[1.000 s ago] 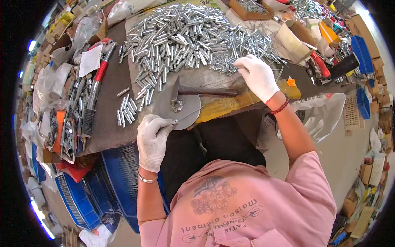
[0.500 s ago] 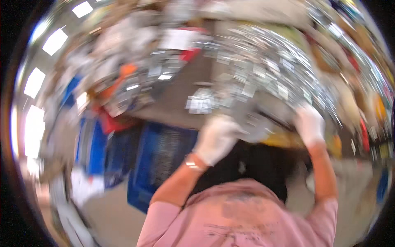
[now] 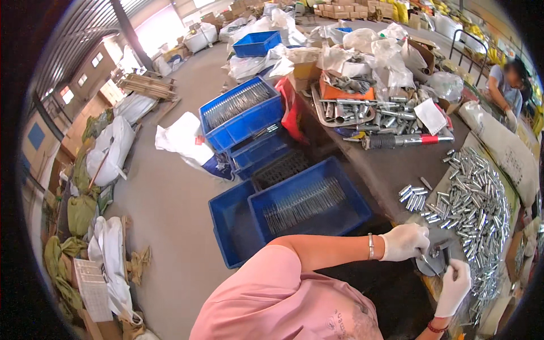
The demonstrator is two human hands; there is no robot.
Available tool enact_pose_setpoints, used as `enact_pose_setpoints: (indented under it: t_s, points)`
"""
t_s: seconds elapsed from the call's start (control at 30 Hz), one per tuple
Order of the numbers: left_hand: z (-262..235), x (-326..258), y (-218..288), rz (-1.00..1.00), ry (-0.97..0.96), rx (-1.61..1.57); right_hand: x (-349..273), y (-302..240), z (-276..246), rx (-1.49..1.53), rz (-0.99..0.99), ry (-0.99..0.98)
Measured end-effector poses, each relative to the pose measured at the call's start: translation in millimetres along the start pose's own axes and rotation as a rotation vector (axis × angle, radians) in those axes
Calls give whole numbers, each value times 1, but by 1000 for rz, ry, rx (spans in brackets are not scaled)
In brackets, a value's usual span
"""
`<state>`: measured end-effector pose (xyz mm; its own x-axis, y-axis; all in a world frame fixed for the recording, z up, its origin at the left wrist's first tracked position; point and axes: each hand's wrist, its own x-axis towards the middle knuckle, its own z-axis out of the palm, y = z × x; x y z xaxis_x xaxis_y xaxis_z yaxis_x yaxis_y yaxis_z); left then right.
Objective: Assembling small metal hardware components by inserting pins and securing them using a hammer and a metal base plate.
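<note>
White knit gloves on both hands. Left hand [image 3: 403, 242] pinches a thin metal pin [image 3: 426, 263] between closed fingertips, its tip down on a round grey metal plate [image 3: 432, 266] at the bench edge. Right hand [image 3: 454, 287] curls loosely just beside the plate; whether it holds anything cannot be told. Hundreds of short shiny steel tubes [image 3: 473, 192] heaped on the bench [image 3: 391, 167], too many to count. Two blue plastic crates [image 3: 310, 207] of thin rods sit below; two more stacked behind.
</note>
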<state>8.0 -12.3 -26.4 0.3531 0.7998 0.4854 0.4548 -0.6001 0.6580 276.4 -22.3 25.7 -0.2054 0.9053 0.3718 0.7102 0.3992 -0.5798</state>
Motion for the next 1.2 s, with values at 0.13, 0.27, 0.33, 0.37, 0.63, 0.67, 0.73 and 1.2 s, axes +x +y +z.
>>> enact_pose_setpoints:
  t_s: [0.13,0.27,0.33,0.37,0.63,0.67,0.73,1.2]
  points:
    - [3,1,-2,-2,-9,-1,-3,-29,19,151,124,-23]
    - [3,-1,-2,14,1,11,-8,-35,41,100,-76,26]
    - [5,-1,-4,14,3,27,-11,-34,51,58,-61,48]
    - [6,-2,-4,14,5,45,-13,-37,52,76,16,14]
    - [1,0,0,-1,-35,77,-14,-33,66,100,21,21]
    - [0,1,1,-8,-39,71,-14,-34,65,131,59,0]
    - [0,1,0,-19,-53,64,-13,-42,62,141,49,-2]
    - [7,1,-5,-36,-38,54,-11,-45,65,8,-61,-22]
